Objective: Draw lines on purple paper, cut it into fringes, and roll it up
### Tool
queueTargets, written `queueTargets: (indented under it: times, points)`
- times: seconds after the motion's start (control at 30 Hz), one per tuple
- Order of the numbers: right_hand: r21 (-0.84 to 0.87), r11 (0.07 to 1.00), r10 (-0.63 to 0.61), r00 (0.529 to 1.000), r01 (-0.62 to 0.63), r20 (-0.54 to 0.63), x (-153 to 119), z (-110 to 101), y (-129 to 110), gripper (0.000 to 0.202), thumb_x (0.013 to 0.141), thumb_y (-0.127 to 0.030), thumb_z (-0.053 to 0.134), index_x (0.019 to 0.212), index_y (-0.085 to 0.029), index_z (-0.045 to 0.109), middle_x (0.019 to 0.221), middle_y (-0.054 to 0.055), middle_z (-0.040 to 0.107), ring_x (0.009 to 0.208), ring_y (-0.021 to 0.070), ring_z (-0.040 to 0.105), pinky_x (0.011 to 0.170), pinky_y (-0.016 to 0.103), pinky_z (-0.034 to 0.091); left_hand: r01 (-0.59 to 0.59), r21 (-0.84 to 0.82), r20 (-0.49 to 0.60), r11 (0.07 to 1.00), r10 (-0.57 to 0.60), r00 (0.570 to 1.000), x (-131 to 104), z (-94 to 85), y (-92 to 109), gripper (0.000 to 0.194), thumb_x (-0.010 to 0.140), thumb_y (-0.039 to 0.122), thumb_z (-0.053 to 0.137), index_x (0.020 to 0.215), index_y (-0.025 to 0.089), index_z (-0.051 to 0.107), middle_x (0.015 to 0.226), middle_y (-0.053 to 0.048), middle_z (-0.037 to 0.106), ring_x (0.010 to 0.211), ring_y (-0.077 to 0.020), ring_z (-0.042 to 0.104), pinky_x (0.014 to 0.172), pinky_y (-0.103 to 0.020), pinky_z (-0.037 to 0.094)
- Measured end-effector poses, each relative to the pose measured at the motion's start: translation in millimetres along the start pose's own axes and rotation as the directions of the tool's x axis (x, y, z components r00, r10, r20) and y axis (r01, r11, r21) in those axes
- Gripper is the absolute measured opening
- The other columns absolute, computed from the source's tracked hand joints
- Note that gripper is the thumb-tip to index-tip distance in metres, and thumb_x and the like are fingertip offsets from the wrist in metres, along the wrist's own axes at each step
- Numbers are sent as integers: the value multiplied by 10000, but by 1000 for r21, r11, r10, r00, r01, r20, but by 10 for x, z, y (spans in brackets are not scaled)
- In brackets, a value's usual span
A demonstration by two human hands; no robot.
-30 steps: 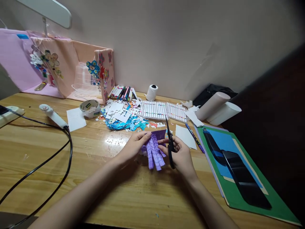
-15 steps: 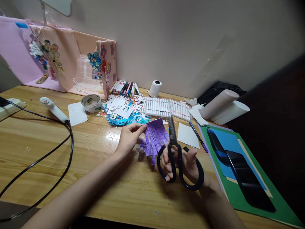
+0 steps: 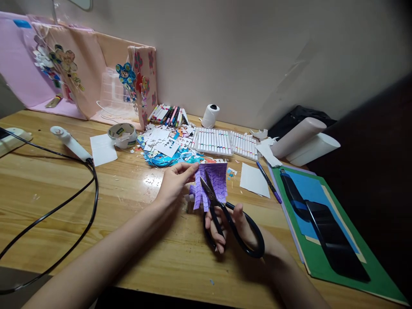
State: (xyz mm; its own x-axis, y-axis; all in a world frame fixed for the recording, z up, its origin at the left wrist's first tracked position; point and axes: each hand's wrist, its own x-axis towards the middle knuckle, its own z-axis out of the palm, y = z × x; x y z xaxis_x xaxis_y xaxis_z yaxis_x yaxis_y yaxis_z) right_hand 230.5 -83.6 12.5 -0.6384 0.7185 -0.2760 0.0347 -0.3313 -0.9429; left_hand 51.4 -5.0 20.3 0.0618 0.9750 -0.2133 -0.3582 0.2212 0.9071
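Observation:
My left hand [image 3: 176, 180] pinches the top left corner of a purple paper piece [image 3: 220, 182], which is cut into strips along its lower edge and marked with dark wavy lines. In my right hand [image 3: 230, 223] are black-handled scissors [image 3: 210, 195], fingers through the loops. Their blades stand apart and point up and left, over the purple strips. The paper is held above the wooden table [image 3: 154, 257]. Just behind it lies a pile of cut paper scraps [image 3: 164, 148].
Marker sets [image 3: 214, 141], a thread spool [image 3: 210, 116] and a tape roll [image 3: 122, 135] stand at the back. White paper [image 3: 254, 179] and a blue pen [image 3: 269, 182] lie right, beside a green board [image 3: 341, 262] bearing a black-bladed knife [image 3: 337, 240]. A black cable [image 3: 96, 193] loops at left.
The scissors have moved left and tilted, from beside the purple paper to across its strips, with the blades now spread. My left hand keeps its hold on the paper.

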Motion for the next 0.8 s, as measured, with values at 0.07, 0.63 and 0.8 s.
queueTargets:
  times: [0.07,0.63,0.8]
  points:
    - [-29,1000,-10,999,8,-45,19,25,39,846,712,-885,155,932,-158,526,615,-14,488,501,124,529,543,265,458,61,-41,34,997,-59,998,-32,28,-6,283,627,396,806,641,166,642,594,21,552,543,-76,465,534,-222,383]
    - [-139,990,-63,964,27,-259,117,146,-19,762,707,-883,277,812,-162,501,492,-51,438,386,103,478,414,216,386,241,-56,210,969,-225,952,-119,84,-51,316,621,420,807,667,150,649,552,19,537,483,-67,413,480,-211,320]
    - [-61,997,-53,953,36,-298,160,164,78,754,663,-897,337,777,-169,496,460,-65,418,350,95,452,387,215,387,239,-36,201,970,-227,953,-111,92,-41,344,604,453,809,644,153,645,503,19,521,482,-82,442,474,-217,337]
